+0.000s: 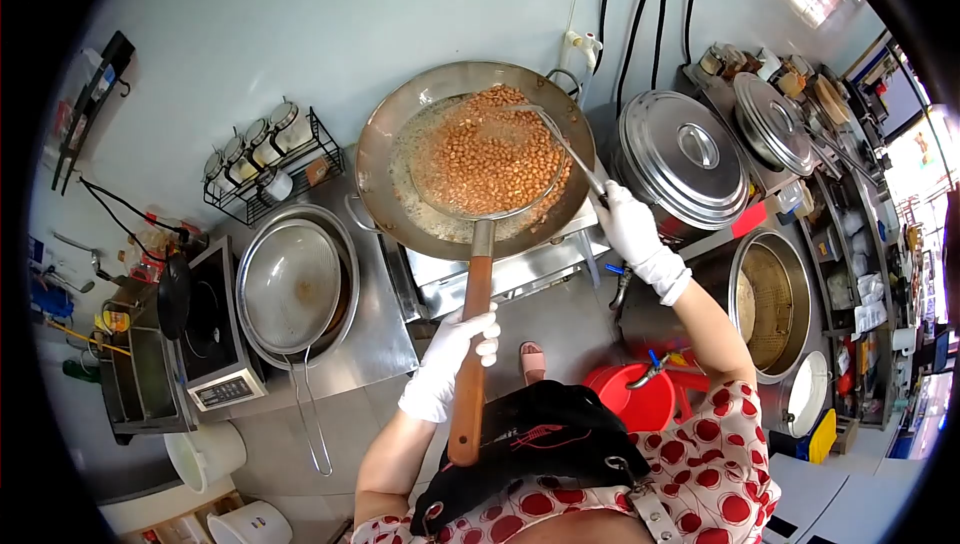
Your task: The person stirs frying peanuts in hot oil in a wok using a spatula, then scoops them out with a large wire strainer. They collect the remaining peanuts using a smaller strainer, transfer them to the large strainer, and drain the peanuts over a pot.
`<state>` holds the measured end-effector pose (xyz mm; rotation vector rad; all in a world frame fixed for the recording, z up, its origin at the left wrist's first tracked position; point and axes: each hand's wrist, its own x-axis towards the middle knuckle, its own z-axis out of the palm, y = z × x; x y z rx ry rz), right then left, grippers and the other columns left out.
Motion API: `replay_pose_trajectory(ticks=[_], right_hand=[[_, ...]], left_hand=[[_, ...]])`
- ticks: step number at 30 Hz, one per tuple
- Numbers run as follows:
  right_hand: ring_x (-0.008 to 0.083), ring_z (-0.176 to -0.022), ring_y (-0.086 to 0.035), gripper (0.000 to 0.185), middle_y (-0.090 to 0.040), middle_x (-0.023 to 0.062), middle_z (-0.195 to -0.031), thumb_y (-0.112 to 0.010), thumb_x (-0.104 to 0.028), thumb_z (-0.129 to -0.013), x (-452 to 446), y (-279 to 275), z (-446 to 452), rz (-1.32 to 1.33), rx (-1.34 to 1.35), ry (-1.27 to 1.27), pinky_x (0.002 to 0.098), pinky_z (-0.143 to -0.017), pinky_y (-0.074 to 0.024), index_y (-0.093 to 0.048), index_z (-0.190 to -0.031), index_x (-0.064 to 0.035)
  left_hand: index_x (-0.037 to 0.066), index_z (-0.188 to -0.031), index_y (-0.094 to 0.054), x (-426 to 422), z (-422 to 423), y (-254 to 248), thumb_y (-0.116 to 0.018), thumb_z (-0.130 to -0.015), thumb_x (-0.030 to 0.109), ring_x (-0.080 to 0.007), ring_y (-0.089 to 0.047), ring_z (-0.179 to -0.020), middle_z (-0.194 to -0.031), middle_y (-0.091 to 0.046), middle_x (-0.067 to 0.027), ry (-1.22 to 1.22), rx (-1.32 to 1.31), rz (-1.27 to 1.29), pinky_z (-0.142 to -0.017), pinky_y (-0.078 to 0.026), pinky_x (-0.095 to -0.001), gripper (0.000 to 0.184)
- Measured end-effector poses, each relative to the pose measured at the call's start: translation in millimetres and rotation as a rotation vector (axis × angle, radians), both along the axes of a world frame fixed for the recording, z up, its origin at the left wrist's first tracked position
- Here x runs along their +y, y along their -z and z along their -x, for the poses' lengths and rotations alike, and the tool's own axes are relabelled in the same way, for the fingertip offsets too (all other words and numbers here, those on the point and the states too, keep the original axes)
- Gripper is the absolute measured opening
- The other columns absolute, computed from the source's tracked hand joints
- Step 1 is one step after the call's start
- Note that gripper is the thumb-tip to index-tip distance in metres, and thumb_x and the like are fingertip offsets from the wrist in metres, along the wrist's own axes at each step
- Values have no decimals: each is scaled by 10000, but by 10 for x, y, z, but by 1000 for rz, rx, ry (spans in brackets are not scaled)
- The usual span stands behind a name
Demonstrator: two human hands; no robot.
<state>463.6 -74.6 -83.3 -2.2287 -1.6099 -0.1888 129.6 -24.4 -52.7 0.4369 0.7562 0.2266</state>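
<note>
My gloved left hand (450, 359) is closed around the wooden handle of a large strainer (476, 319). The strainer's round basket lies inside a wide wok (376, 159) and is full of reddish-brown peanuts (500, 159). Bubbling oil (410, 179) surrounds the basket. In my gloved right hand (632, 232) is a long-handled metal utensil, probably a spatula (572, 151). Its far end rests among the peanuts at the back of the wok, and its tip is partly covered. Both hands are on the near side of the wok, the left one lower.
Left of the wok, a mesh strainer (290, 284) rests on a metal bowl (350, 319) near a rack of jars (275, 159). On the right stand a lidded pot (690, 159) and a pot with a basket (770, 299). A red bucket (635, 399) is on the floor.
</note>
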Motion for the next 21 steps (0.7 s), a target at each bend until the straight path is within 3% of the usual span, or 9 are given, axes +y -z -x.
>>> replay_pose_trajectory(ticks=[1,3,7,9,11,14,21], right_hand=[[348,-756,-632,317,-603,179,-882,-570,-134,-859,-78,-44,-71,9,-40,-30,414,-622,-512,-520,-1125,30],[344,-804,-627,381,-604,167,-909,-614,-155,-843,-186,-35,-270,-75,-52,-109,401,-662,-515,-522,-1168,20],[352,-991,-609,512,-624,183,-1066,-695,-145,-775,-422,-13,-850,-92,37,-92,407,-841,-484,-517,-1236,-16],[349,-979,-598,550,-628,169,-1019,-713,-123,-735,-530,80,-1229,-115,-86,-71,424,-843,-462,-521,-1243,-40],[337,-874,-576,572,-611,141,-923,-718,-119,-723,-641,74,-1533,-77,-24,-7,435,-784,-442,-528,-1260,-86],[344,-898,-584,576,-615,148,-947,-725,-78,-705,-798,372,-2106,-73,107,99,434,-809,-465,-549,-1253,-109],[341,-937,-557,549,-597,149,-997,-711,-54,-711,-618,522,-2425,-85,110,-52,398,-848,-441,-556,-1236,-95]], left_hand=[[35,-1149,-505,-6,2,-1,-586,-917,104,-115,-452,-540,-734,-490,-28,2,20,-11,-467,-374,-252,256],[31,-1168,-507,-15,-15,-17,-566,-924,98,-89,-428,-530,-736,-477,-17,4,58,-34,-451,-351,-226,259],[28,-1164,-503,-24,-4,-56,-567,-927,109,-96,-440,-539,-744,-484,-24,-6,71,-39,-463,-366,-232,258],[27,-1148,-498,-33,-5,-71,-579,-925,115,-116,-469,-557,-752,-498,-37,-14,48,-27,-486,-394,-253,253],[29,-1156,-497,-86,-81,-156,-568,-931,121,-105,-450,-549,-751,-490,-33,-30,92,-31,-478,-377,-242,254],[34,-1167,-500,-191,-229,-273,-566,-929,131,-85,-417,-514,-741,-480,-26,-64,154,-17,-447,-334,-222,265],[52,-1178,-498,-236,-343,-271,-568,-928,148,-93,-412,-511,-744,-485,-30,-68,202,-20,-448,-337,-232,277]])
